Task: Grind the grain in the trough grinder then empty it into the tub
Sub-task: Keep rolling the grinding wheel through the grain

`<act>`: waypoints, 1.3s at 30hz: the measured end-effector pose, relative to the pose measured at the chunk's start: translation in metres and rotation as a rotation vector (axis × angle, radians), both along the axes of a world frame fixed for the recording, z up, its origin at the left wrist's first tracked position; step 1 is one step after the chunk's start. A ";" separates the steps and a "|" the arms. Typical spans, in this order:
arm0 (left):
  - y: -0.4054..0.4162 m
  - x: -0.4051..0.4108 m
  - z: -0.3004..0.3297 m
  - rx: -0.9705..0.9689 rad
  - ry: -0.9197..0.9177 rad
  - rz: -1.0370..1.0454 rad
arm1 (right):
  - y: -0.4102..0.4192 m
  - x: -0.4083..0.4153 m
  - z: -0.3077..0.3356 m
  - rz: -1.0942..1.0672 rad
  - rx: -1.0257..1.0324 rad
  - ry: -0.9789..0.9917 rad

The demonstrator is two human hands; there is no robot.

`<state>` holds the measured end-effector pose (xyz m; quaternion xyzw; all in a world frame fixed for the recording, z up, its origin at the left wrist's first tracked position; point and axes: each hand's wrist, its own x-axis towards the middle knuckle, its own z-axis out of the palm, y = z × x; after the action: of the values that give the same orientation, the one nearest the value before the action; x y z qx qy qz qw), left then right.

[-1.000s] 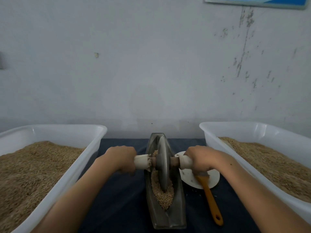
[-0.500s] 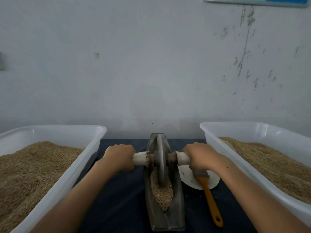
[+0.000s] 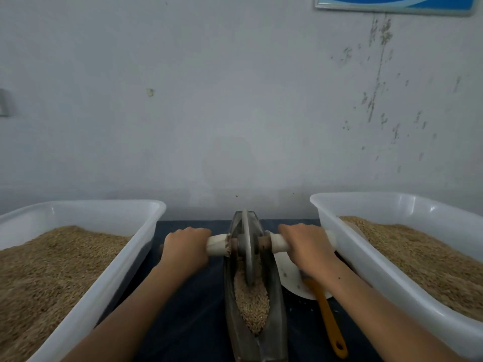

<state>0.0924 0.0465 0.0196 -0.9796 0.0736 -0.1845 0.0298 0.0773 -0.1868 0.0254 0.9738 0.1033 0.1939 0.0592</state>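
Both hands (image 3: 187, 245) (image 3: 304, 244) grip wheel handles (image 3: 217, 244) between flanking tubs (image 3: 146, 231).

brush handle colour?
Orange-yellow. The brush lies right of the grinder, its head end under the right hand. Head view, the only one.

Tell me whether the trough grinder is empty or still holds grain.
It holds grain: the trough grinder has a heap of grain along its channel, beneath and in front of the upright wheel.

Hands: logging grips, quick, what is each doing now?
Left hand: grips the roller's left handle.
Right hand: grips the right handle.
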 end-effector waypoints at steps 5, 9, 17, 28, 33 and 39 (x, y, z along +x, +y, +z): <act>0.003 0.001 0.005 0.048 0.134 -0.010 | -0.003 0.001 0.007 -0.004 -0.053 0.137; 0.005 -0.001 0.016 0.058 0.401 -0.010 | -0.005 -0.004 0.025 -0.038 -0.043 0.494; 0.001 -0.003 0.015 0.073 0.268 0.001 | -0.004 -0.004 0.022 -0.067 -0.021 0.458; 0.002 0.000 0.005 0.076 0.018 -0.053 | -0.006 0.006 0.002 0.008 -0.030 0.109; 0.005 -0.006 0.020 0.030 0.477 -0.035 | -0.005 -0.007 0.030 -0.031 -0.024 0.547; 0.001 -0.007 0.022 0.072 0.424 -0.006 | -0.003 -0.009 0.030 -0.094 0.015 0.605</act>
<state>0.0858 0.0472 0.0417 -0.9946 0.0877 0.0283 0.0483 0.0681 -0.1897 0.0556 0.9914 0.0698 -0.1069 0.0273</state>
